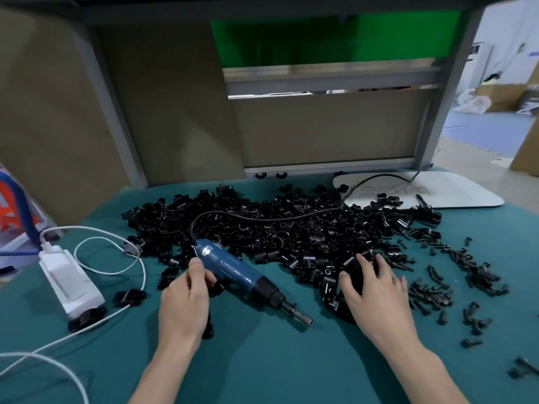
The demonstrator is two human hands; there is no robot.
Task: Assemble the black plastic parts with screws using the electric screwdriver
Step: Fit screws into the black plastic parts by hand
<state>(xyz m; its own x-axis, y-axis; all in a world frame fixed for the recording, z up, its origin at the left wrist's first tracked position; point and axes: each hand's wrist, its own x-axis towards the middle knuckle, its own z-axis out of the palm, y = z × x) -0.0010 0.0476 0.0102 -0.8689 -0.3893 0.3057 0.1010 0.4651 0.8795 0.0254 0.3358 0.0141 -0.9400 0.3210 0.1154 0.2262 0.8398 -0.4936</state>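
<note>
- Black plastic parts (291, 237) lie heaped on the teal mat (262, 360), with a black cord (262, 218) trailing across them.
- Left hand (186, 298) curls round the electric screwdriver (233, 272) (bit pointing right), just in front of the heap.
- Right hand (376, 290) rests with spread fingers on the heap's near edge and grips nothing visible; screws (431, 295) lie beside it.
- White power adapter (70, 281) sits far left.

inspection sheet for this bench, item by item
surface: teal cloth over the bench
job's things: pile of black parts mid-bench; screws scattered right of it; electric screwdriver at its front left
clutter: white charger at left; white sheet at back right
hands: left hand grips the screwdriver; right hand rests spread on the pile
cables: black cord crosses the pile to the screwdriver; white cable loops beside the charger
surroundings: cardboard panels and metal frame behind
</note>
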